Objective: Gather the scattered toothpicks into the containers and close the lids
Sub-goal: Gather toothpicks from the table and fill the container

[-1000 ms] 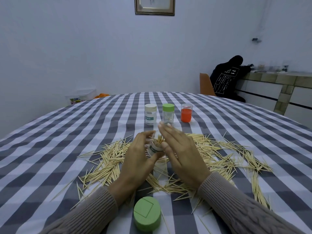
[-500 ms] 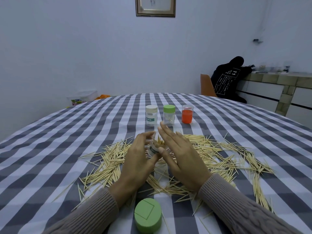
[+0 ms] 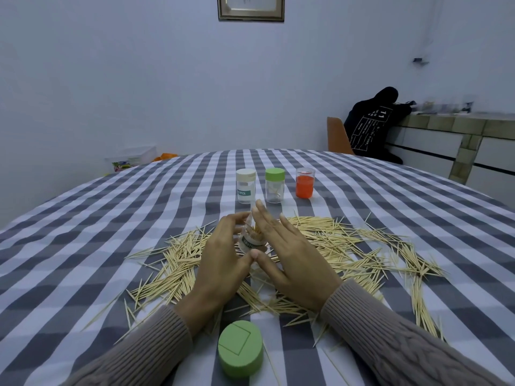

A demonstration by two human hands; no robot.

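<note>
Little changed from half a second earlier: both hands still cupped round the open container (image 3: 250, 240), tilted above the desk (image 3: 83, 232). Left hand (image 3: 223, 263) gripping it, fingers curled about its wall; right hand (image 3: 289, 263) alongside, fingers straight. Toothpicks (image 3: 362, 246) strewn over the checked cloth around both wrists. Green lid (image 3: 240, 348) lying near the front edge. Behind, white-capped jar (image 3: 245, 185), green-capped jar (image 3: 274, 185), orange cup (image 3: 305, 182) in a row.
</note>
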